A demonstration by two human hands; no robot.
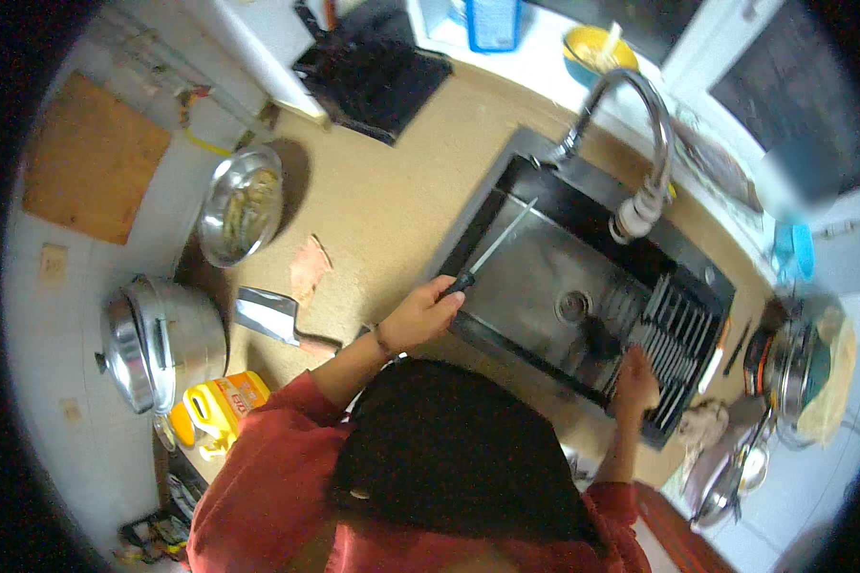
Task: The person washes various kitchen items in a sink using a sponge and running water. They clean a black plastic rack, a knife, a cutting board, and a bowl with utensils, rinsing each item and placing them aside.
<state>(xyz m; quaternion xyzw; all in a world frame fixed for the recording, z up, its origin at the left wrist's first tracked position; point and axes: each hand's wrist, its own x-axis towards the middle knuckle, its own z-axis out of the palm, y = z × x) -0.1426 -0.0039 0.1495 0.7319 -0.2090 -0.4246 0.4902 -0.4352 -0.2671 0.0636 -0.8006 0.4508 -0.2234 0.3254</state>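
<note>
My left hand [424,311] grips the black handle of a slim metal rod [503,235] that looks like a honing steel. Its tip points up and right over the dark sink [523,272]. My right hand [636,383] is over the slatted drying rack [670,351] at the sink's right end; its fingers are blurred, so a hold on anything cannot be made out. Left of my left hand, a cleaver [266,315] with a wide shiny blade lies on the counter [394,208]. A flat pinkish piece [309,268] lies just beyond the blade.
A gooseneck faucet [659,129] arches over the sink's far side. Along the left wall stand a steel bowl [240,208] with food, a lidded metal pot [179,336] and a yellow jug [222,401]. Pans and utensils [731,473] crowd the right. A black board-like object [380,79] sits behind.
</note>
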